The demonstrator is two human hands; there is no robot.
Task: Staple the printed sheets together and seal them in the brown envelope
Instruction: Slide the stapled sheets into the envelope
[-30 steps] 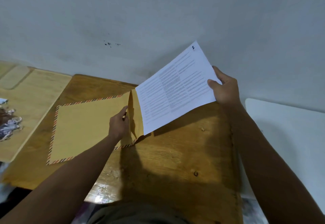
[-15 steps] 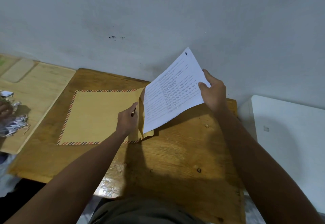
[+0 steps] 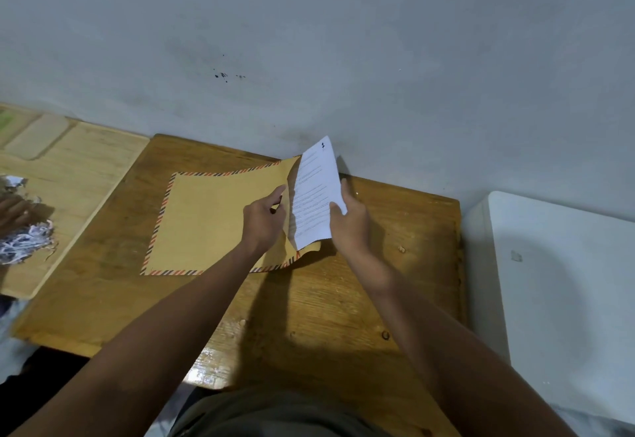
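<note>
head view, what's each hand doing?

— left hand sits at the open right end of the brown envelope, fingers curled, pinching the upper layer of the mouth so it lifts off the lower one. a thin dark and red thing shows between its fingers; can't tell what it is.

— and the other?

— right hand grips the printed sheets by their right edge, thumb on top. the sheets tilt up, left edge already inside the envelope mouth, most of the page still outside.

— where's the envelope?

— lying on the wooden table, striped border visible, near the grey wall.

— anything else?

— a paler wooden board to the left with a heap of shredded paper, and a white surface to the right.
</note>
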